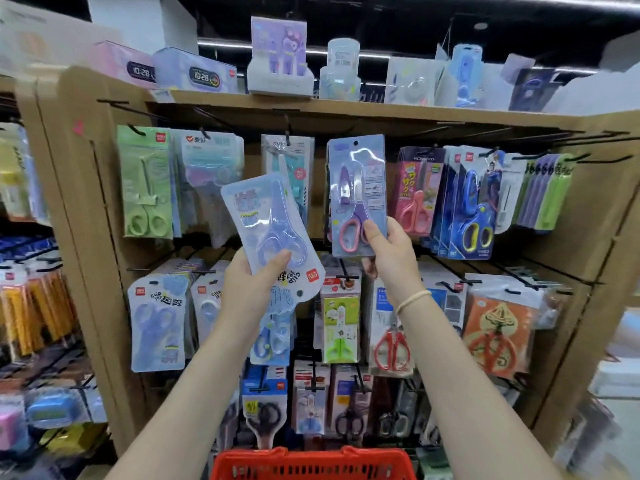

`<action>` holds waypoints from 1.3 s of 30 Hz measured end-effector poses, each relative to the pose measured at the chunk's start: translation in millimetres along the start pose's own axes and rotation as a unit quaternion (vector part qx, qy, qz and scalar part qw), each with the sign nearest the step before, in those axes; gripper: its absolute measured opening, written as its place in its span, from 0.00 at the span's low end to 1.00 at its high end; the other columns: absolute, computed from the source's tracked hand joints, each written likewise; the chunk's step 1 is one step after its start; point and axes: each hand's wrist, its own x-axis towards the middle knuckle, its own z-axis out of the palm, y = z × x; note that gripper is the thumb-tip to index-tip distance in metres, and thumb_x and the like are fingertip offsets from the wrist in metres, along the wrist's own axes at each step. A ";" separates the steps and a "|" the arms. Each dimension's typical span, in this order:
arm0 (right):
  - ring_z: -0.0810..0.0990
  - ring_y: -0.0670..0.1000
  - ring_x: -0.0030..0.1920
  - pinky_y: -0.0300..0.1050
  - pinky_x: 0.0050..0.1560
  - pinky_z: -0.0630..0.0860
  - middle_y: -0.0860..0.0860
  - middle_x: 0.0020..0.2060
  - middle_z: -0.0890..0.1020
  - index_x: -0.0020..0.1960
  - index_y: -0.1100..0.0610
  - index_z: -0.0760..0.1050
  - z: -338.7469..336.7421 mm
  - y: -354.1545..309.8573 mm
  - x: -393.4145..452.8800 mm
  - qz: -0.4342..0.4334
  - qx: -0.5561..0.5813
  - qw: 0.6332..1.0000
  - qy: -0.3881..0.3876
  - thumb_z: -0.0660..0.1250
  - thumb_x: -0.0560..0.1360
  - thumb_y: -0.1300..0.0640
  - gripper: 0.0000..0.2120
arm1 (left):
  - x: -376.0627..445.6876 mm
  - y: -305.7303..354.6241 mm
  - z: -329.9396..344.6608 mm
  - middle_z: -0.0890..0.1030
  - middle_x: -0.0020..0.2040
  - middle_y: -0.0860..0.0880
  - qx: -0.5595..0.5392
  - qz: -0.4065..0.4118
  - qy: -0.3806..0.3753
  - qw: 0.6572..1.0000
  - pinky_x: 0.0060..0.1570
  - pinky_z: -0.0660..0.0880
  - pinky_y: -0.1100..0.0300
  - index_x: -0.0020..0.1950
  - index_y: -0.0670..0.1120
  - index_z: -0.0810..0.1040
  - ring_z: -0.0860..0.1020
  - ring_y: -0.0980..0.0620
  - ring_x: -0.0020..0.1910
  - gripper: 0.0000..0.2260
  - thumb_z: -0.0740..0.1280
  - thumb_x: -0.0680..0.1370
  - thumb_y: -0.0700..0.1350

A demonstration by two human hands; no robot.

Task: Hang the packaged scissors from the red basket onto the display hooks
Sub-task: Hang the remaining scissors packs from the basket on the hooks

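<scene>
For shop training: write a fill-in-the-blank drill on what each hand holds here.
1. The left hand holds the pack of ____ scissors upside down.
2. The right hand holds the pack of scissors with ____ handles upright.
3. The basket below is ____.

Missing words: blue; pink; red

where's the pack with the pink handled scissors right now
In the head view, right of centre: the pink-handled scissors pack is held upright by the right hand before the top hook row.
</scene>
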 end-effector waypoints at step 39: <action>0.85 0.54 0.51 0.47 0.44 0.84 0.54 0.52 0.86 0.60 0.57 0.75 40.9 44.7 -63.1 0.140 0.265 0.953 -0.049 0.69 0.78 0.63 0.11 | -25.5 -46.3 -29.0 0.87 0.44 0.47 -0.151 -0.187 0.008 0.971 0.42 0.81 0.59 0.58 0.42 0.78 0.86 0.50 0.40 0.20 0.74 0.68 0.47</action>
